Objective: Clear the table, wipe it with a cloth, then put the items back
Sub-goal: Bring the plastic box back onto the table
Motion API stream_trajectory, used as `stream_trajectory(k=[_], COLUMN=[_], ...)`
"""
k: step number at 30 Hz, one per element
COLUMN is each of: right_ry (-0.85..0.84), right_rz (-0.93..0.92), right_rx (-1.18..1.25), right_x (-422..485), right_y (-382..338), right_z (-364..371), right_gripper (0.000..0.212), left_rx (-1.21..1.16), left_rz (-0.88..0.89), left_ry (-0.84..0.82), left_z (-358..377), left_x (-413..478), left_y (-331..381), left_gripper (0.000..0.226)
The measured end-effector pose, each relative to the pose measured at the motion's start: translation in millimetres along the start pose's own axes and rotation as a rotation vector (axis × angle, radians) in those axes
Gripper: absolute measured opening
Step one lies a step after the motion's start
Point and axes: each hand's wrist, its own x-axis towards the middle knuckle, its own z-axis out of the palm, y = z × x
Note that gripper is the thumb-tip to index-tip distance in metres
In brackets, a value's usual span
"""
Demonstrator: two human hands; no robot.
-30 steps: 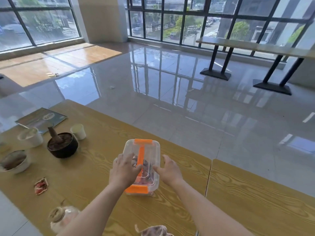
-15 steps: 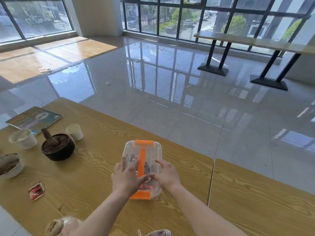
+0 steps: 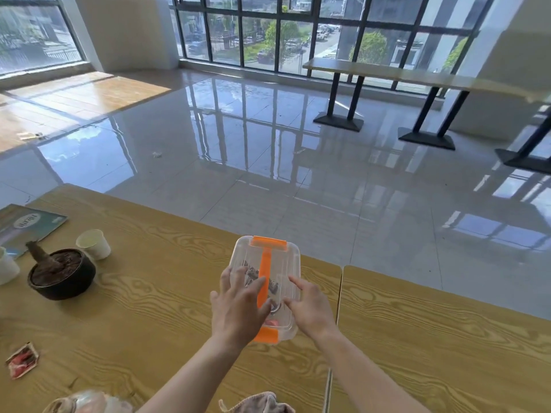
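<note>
A clear plastic box (image 3: 277,254) with an orange handle and orange latches sits on the wooden table (image 3: 167,293) near its far edge, with small dark items inside. My left hand (image 3: 238,308) lies on the lid's left part, fingers spread and fairly straight across the orange handle. Over the lid's right side, my right hand (image 3: 310,308) has its fingers extended and touching the lid. A pinkish cloth (image 3: 256,405) lies at the table's near edge between my forearms.
At the left stand a black bowl with a pestle (image 3: 62,274), a paper cup (image 3: 94,244), a white cup (image 3: 6,268) and a booklet (image 3: 26,225). A red sachet (image 3: 22,359) and a jar (image 3: 86,402) lie nearer. A second table (image 3: 447,338) adjoins on the right.
My hands have shifted from the box's sides up onto its lid, with the fingers straighter. The box stays on the table.
</note>
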Motion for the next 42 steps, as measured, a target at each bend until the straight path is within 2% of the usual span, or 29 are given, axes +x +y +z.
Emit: stream_trajectory(k=[8,14,25,33,39,42], right_ry=[0.176,0.304,0.471,0.513,0.487,0.49], right_rz=[0.083,0.145,0.256,0.304,0.315,0.323], right_rx=[-0.101,-0.101,-0.081,-0.118,-0.145,-0.145], right_x=[-42.6,-87.5,-176.0,-242.1,-269.5,-280.1], right_y=[41.0,76.5,183.8,284.3,333.3,347.8], right_z=[-63.8,-107.4,-206.3,-278.1,-309.2,-318.3], right_gripper=[0.054,0.044,0.043,0.039,0.05,0.049], left_rx=[-0.047,-0.087,-0.1,-0.142,-0.123,-0.129], left_rz=[0.184,0.309,0.491,0.523,0.513,0.52], left_ry=[-0.011,-0.039,-0.105,-0.17,-0.219,-0.225], left_z=[14.0,22.0,56.6,95.7,114.7,119.1], left_x=[-7.5,-25.8,-86.5,-153.7,-189.2,-200.9], left_y=[80.2,145.5,297.2,413.3,462.2,478.1], left_gripper=[0.049,0.044,0.05,0.049,0.05,0.049])
